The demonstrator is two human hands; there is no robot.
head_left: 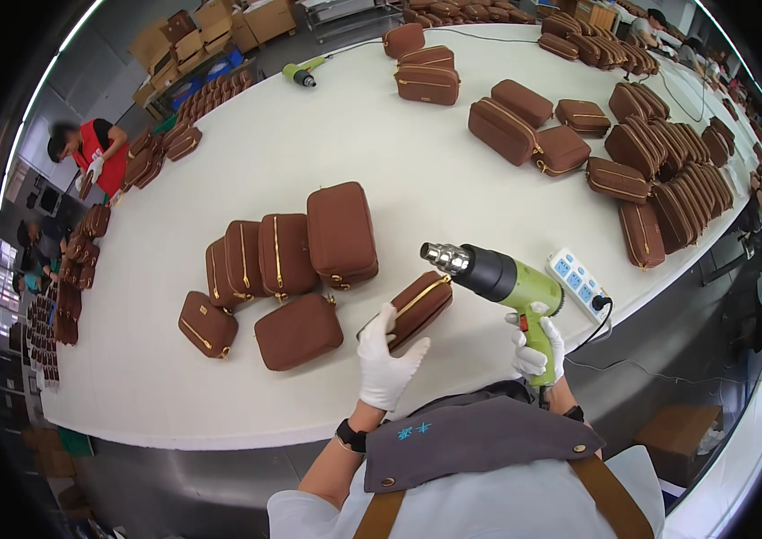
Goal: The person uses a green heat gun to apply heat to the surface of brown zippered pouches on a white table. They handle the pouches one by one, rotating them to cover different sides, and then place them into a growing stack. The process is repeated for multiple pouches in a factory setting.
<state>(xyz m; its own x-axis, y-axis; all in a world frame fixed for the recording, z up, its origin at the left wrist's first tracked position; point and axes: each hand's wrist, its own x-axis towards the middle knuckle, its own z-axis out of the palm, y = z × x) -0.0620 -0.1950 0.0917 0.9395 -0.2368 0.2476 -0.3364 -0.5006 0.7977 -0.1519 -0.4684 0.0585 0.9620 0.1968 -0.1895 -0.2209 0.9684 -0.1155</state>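
Observation:
My right hand [538, 346], in a white glove, is wrapped round the handle of a green and black heat gun [525, 283]. The gun's silver nozzle points left, above the far end of a small brown zippered bag [421, 308]. My left hand [387, 364], gloved in white too, grips that bag by its near left end, thumb held out to the side. A gold zipper runs along the bag's upper side. Left of it lies a brown bag [298, 331], with a taller brown bag [342, 232] behind.
A white power strip [579, 286] with a black plug lies right of the heat gun. Many brown bags [660, 148] crowd the table's right side. Another green heat gun [302, 72] rests at the far edge. A person in a red vest [102, 153] handles a bag at the left.

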